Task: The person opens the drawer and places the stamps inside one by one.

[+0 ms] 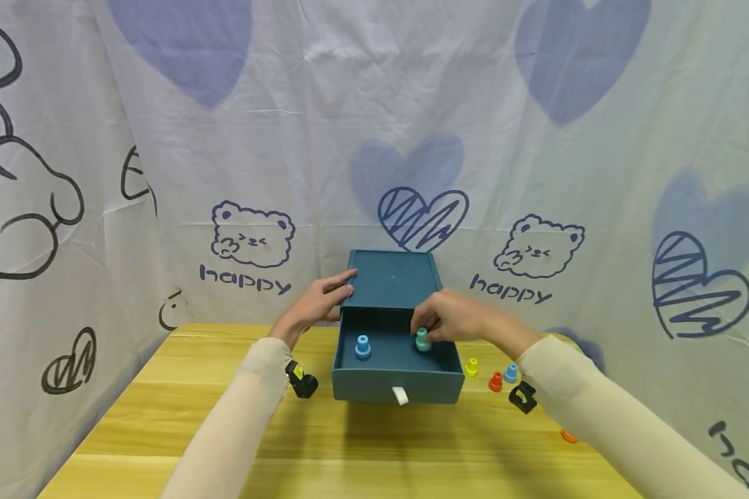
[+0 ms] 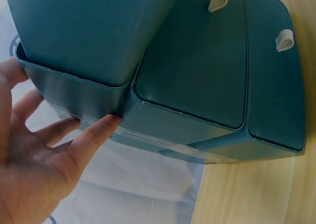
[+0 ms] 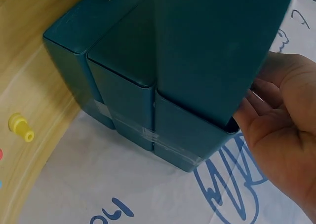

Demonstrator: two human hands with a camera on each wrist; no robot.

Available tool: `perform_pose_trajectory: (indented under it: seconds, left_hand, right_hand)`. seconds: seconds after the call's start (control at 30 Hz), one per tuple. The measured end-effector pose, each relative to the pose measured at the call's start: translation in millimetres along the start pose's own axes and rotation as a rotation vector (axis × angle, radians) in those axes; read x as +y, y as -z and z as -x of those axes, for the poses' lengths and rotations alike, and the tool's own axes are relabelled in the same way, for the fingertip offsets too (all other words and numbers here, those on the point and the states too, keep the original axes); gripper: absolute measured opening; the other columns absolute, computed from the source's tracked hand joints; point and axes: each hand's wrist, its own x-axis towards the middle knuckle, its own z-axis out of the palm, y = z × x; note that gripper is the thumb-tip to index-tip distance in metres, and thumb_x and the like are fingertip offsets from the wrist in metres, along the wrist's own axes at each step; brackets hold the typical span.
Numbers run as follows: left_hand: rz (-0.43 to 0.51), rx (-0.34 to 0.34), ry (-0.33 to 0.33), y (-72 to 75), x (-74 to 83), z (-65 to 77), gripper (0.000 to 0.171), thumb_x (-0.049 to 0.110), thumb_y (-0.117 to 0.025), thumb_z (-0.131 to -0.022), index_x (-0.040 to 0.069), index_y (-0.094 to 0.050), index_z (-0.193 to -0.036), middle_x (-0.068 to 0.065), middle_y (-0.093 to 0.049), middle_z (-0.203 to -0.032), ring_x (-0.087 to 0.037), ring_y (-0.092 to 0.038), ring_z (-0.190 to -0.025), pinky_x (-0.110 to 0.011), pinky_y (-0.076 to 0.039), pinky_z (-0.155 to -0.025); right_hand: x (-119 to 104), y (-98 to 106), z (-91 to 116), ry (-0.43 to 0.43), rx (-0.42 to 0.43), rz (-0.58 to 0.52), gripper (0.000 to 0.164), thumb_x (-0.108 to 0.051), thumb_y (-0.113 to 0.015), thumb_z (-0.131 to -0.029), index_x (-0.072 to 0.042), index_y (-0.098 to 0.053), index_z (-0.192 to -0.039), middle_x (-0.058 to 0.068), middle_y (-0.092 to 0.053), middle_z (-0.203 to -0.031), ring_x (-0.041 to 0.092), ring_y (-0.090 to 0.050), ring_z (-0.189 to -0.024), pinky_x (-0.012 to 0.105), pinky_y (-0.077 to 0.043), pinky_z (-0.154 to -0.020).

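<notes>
A dark teal drawer cabinet [image 1: 393, 277] stands against the cloth with its top drawer [image 1: 398, 385] pulled out. My left hand [image 1: 315, 303] rests against the cabinet's left side; in the left wrist view its fingers [image 2: 96, 135] reach along that wall, fairly straight. Over the drawer's right half, my right hand [image 1: 452, 315] pinches a small green stepped peg [image 1: 422, 341] inside the drawer. A light blue peg [image 1: 363, 347] stands upright in the left half. In the right wrist view the drawer wall hides the right fingertips and the green peg.
On the wooden table right of the cabinet are a yellow peg [image 1: 471, 367], a red peg [image 1: 496, 382] and a blue peg [image 1: 511, 373]. An orange piece [image 1: 569, 436] shows partly beside the right sleeve. Two lower drawers [image 2: 197, 56] are closed. Printed cloth [image 1: 324, 173] hangs behind.
</notes>
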Motion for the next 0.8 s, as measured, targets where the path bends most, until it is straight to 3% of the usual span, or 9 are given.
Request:
perform_pose_trajectory:
  seconds: [0.33,0.8]
  left_hand:
    - [-0.002,0.007,0.005,-1.7,0.6,-0.7,0.058,0.035,-0.048,-0.11,0.024,-0.031,-0.164,-0.016,-0.024,-0.171,-0.043,-0.037,-0.152,-0.061,-0.048,-0.109]
    - [0.001,0.008,-0.004,-0.3,0.1,0.2,0.057,0.034,-0.048,-0.111,0.023,-0.031,-0.164,-0.017,-0.024,-0.171,-0.044,-0.037,-0.152,-0.062,-0.048,-0.109]
  right_hand:
    - [0,-1,1,0.015,0.005,-0.046,0.019,0.002,-0.075,-0.09,-0.003,-0.077,-0.108,0.011,-0.079,-0.11,0.019,-0.076,-0.1,0.027,-0.063,-0.088]
    - [-19,16,30,-0.005,0.084,-0.118,0.027,-0.005,-0.076,-0.092,-0.003,-0.075,-0.119,0.015,-0.076,-0.121,0.024,-0.076,-0.105,0.034,-0.063,-0.09]
